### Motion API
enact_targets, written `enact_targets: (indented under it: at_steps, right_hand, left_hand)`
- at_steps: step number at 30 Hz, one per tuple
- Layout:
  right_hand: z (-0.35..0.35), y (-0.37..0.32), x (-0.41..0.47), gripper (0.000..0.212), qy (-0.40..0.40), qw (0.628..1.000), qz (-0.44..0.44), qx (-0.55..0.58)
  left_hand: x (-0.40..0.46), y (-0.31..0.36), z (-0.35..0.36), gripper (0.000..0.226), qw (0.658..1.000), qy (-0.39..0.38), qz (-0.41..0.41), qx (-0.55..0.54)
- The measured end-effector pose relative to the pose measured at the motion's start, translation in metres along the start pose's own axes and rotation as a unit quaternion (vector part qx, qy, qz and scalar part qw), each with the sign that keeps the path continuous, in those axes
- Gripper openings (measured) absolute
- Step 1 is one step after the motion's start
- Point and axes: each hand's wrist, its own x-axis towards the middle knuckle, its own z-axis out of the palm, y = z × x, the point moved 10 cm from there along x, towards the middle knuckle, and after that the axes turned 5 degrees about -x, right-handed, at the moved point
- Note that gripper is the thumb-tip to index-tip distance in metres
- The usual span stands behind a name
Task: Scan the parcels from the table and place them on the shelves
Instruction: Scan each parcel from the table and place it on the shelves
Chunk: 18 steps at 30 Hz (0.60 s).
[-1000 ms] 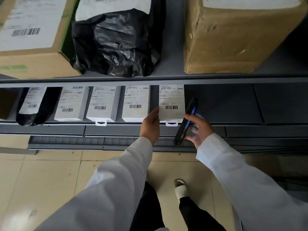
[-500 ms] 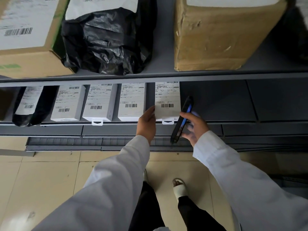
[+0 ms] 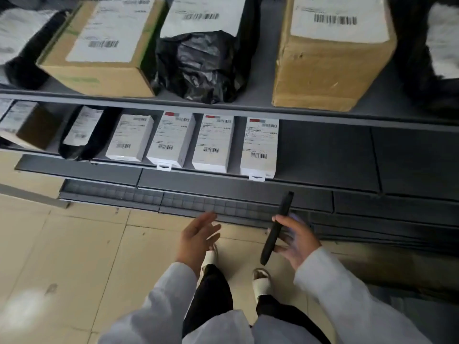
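Note:
Several small white labelled boxes stand in a row on the lower grey shelf; the rightmost white box sits alone with its hang tab over the shelf edge. My left hand hovers over the floor below the shelf, fingers straight, holding nothing. My right hand grips a black handheld scanner, seen edge-on and tilted, below and right of that box.
The upper shelf carries two cardboard boxes and a black plastic bag parcel. A black bag parcel and a brown box lie at the lower shelf's left. Beige tiled floor and my feet are below.
My left hand has let go of the rightmost white box and pulled back from the shelf. My right hand with the scanner has drawn back too. The view has pulled away from the shelves.

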Motion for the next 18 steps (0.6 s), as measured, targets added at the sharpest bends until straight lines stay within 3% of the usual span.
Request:
enact_targets:
  at_steps: [6, 9, 11, 18]
  right_hand:
    - [0.067, 0.054, -0.010, 0.026, -0.074, 0.991, 0.055, -0.094]
    - [0.116, 0.065, -0.008, 0.067, -0.116, 0.977, 0.052, -0.174]
    - [0.150, 0.066, -0.007, 0.083, -0.135, 0.967, 0.052, -0.208]
    - [0.292, 0.077, -0.015, 0.072, -0.195, 0.939, 0.040, -0.281]
  left_hand:
    - [-0.024, 0.007, -0.067, 0.028, 0.995, 0.090, 0.012, -0.049]
    - [-0.025, 0.034, -0.101, 0.026, 0.988, 0.113, 0.040, -0.095]
    - [-0.024, 0.050, -0.128, 0.027, 0.982, 0.124, 0.055, -0.129]
    - [-0.030, 0.078, -0.236, 0.018, 0.970, 0.158, 0.024, -0.183]
